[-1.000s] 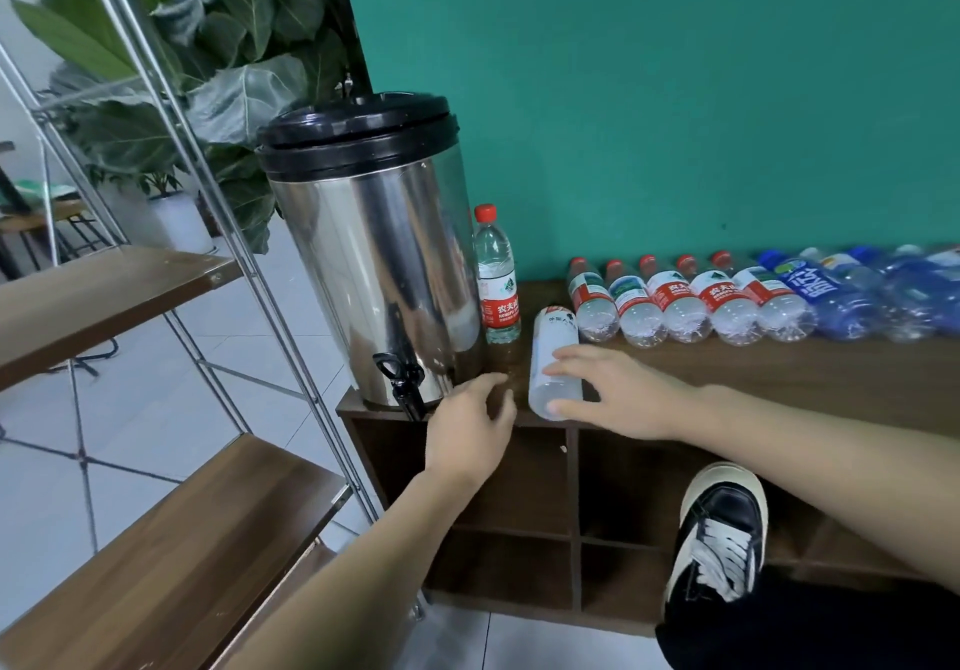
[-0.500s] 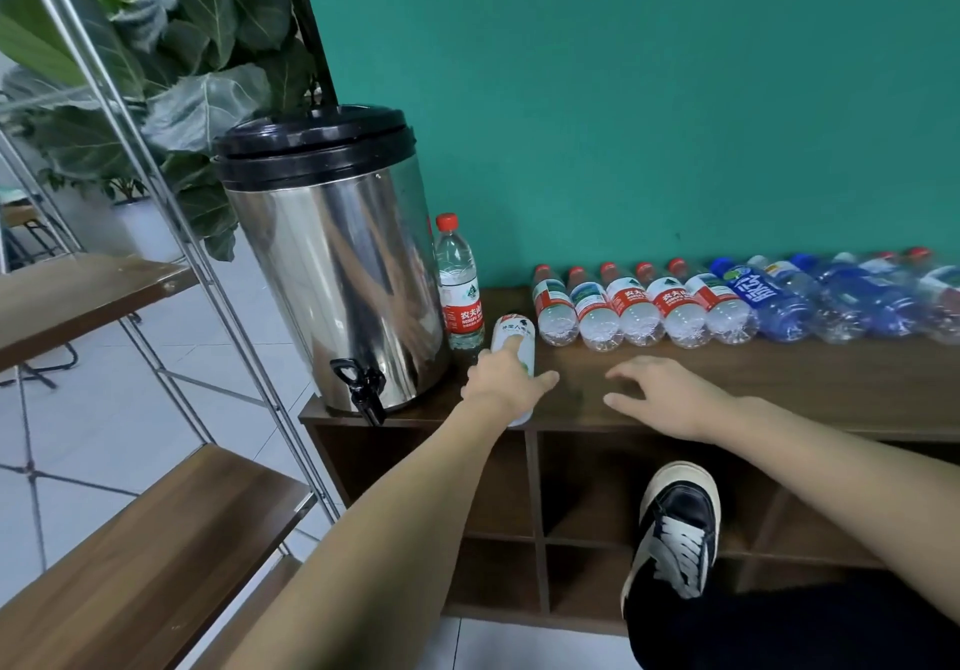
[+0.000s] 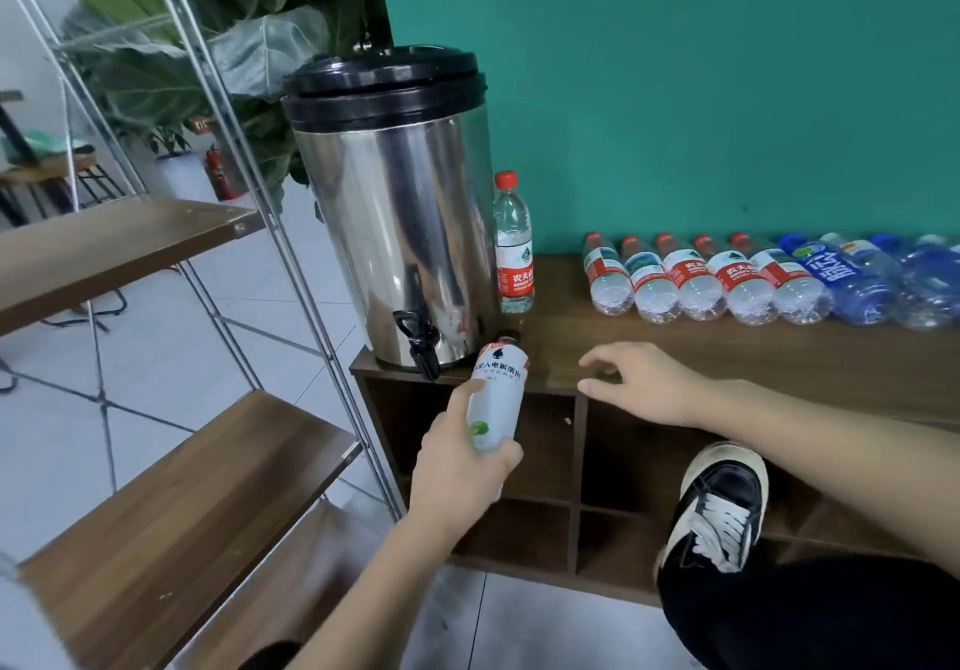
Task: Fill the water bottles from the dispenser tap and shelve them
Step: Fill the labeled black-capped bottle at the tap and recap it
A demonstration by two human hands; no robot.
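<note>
Head view: your left hand (image 3: 460,456) grips the white-labelled bottle (image 3: 496,399) round its lower body, tilted, neck near the tap (image 3: 421,342); your right hand (image 3: 644,383) hovers loose-fingered over the cabinet top (image 3: 675,352). Uncap it, then set its mouth squarely under the spout. It looks light, probably empty.

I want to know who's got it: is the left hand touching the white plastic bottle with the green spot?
Touching. The head view shows the left hand wrapped around the white plastic bottle, fingers curled across its lower half, lifting it clear of the wooden cabinet top.
</note>
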